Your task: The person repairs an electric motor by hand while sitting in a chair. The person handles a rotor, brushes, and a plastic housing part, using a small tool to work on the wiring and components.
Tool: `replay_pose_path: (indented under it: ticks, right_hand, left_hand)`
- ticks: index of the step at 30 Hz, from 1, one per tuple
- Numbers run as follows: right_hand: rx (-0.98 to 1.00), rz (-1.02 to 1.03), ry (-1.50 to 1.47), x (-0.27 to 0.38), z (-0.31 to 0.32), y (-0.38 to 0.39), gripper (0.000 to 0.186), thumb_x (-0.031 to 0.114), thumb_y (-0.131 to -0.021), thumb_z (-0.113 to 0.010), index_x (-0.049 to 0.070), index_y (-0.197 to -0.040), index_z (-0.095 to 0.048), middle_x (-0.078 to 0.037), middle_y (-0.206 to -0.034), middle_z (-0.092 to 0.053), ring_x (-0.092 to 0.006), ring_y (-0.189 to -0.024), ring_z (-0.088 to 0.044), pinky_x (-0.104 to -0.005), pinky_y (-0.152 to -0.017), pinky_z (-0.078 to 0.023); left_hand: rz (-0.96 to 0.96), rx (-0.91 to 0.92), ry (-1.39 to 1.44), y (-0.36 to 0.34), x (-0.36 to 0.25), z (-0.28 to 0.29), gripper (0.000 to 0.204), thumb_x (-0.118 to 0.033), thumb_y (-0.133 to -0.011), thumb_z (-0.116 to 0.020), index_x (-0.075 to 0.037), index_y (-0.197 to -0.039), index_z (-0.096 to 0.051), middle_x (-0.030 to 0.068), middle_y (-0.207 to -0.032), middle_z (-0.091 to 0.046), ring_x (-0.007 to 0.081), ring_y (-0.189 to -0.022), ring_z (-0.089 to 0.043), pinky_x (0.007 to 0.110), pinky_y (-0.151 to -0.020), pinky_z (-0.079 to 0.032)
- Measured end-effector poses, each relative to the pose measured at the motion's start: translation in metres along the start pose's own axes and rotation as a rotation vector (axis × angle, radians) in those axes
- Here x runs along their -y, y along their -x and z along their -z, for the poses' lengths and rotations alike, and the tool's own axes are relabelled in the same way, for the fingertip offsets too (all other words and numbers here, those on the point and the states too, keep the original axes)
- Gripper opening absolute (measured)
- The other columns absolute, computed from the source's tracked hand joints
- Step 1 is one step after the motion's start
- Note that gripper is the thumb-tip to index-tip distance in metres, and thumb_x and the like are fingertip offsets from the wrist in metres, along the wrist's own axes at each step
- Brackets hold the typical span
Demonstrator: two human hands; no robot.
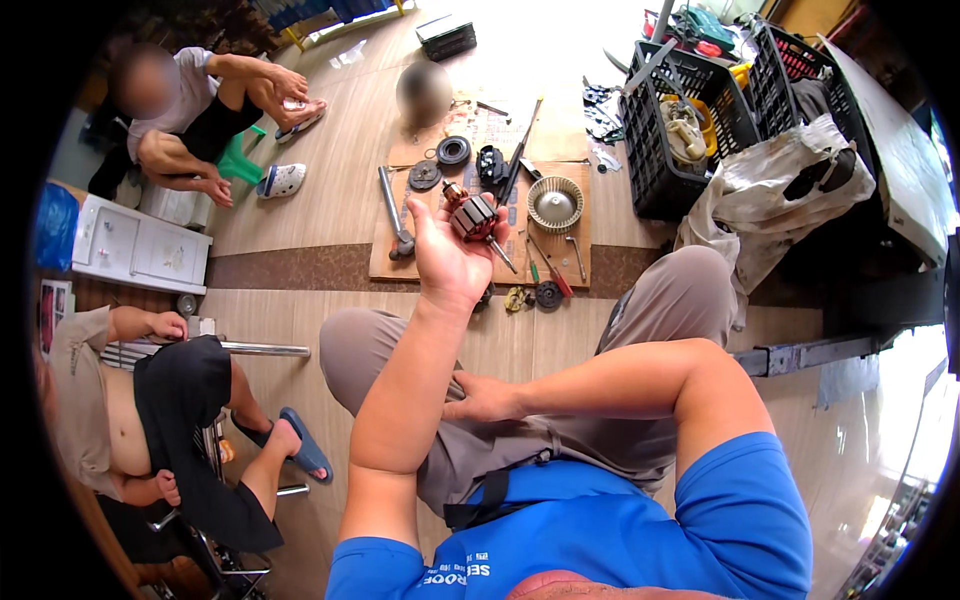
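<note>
My left hand, palm up, holds a motor rotor with copper windings, a slotted metal core and a thin shaft pointing down to the right. Its fingers curl round the core. My right hand lies on my trousers over the thigh, thumb apart, its fingertips partly hidden behind my left forearm. Beyond the rotor, a cardboard sheet on the floor bears a hammer, a finned metal fan wheel, a black motor part, a grey disc and a black ring. Two screwdrivers lie nearby.
Black plastic crates and a stained white cloth stand at the right. One person sits at the far left; another sits at the near left. A blurred round shape is beyond the cardboard. A dark box stands farther back.
</note>
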State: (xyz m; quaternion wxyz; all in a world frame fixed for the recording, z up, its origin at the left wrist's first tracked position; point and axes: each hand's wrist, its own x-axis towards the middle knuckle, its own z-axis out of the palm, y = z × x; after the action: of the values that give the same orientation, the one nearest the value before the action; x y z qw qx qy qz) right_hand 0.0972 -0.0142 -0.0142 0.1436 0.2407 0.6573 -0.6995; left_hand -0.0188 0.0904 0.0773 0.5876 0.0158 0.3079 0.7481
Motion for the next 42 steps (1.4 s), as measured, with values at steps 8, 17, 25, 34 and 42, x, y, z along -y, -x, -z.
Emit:
replay_pose_path:
  ticks: [8,17,25,34,42]
  right_hand:
    - [0.024,-0.061,-0.044,0.010,0.006,0.006,0.111,0.067,-0.075,-0.066,-0.013,-0.140,-0.027,-0.032,-0.143,-0.037,-0.0373,-0.134,-0.039,-0.0401,-0.109,-0.034]
    - [0.105,-0.011,-0.101,0.000,0.006,0.003,0.107,0.067,-0.078,-0.063,-0.014,-0.140,-0.027,-0.032,-0.142,-0.038,-0.0375,-0.134,-0.038,-0.0395,-0.109,-0.033]
    - [0.050,-0.074,0.052,0.006,0.007,0.005,0.105,0.067,-0.080,-0.060,-0.014,-0.139,-0.029,-0.032,-0.141,-0.040,-0.0382,-0.133,-0.039,-0.0388,-0.110,-0.033]
    - [0.095,0.003,-0.080,-0.010,0.006,-0.004,0.104,0.065,-0.080,-0.061,-0.014,-0.140,-0.028,-0.032,-0.142,-0.038,-0.0384,-0.136,-0.036,-0.0382,-0.111,-0.031]
    - [0.110,-0.018,-0.049,-0.008,0.010,-0.003,0.106,0.064,-0.081,-0.061,-0.013,-0.143,-0.023,-0.031,-0.147,-0.031,-0.0377,-0.139,-0.030,-0.0368,-0.114,-0.027]
  left_hand:
    - [-0.020,0.015,0.007,0.000,-0.003,0.004,0.078,-0.066,-0.096,-0.024,0.006,-0.117,-0.045,0.0214,-0.107,-0.057,0.0387,-0.097,-0.059,0.050,-0.086,-0.051]
    - [0.052,0.029,0.039,0.000,-0.006,-0.001,0.075,-0.064,-0.096,-0.026,0.003,-0.122,-0.046,0.0207,-0.109,-0.060,0.0383,-0.100,-0.060,0.045,-0.083,-0.054]
    - [0.069,0.085,0.009,0.001,-0.009,0.010,0.075,-0.066,-0.096,-0.025,-0.001,-0.128,-0.048,0.0157,-0.110,-0.063,0.0338,-0.099,-0.062,0.039,-0.078,-0.055]
    - [0.066,0.078,0.085,-0.004,-0.004,0.006,0.076,-0.065,-0.096,-0.024,0.002,-0.118,-0.051,0.0231,-0.108,-0.063,0.0407,-0.104,-0.060,0.049,-0.087,-0.051]
    - [0.041,0.069,0.090,-0.004,-0.006,0.015,0.076,-0.065,-0.096,-0.025,0.004,-0.118,-0.049,0.0242,-0.108,-0.063,0.0422,-0.105,-0.059,0.050,-0.088,-0.050]
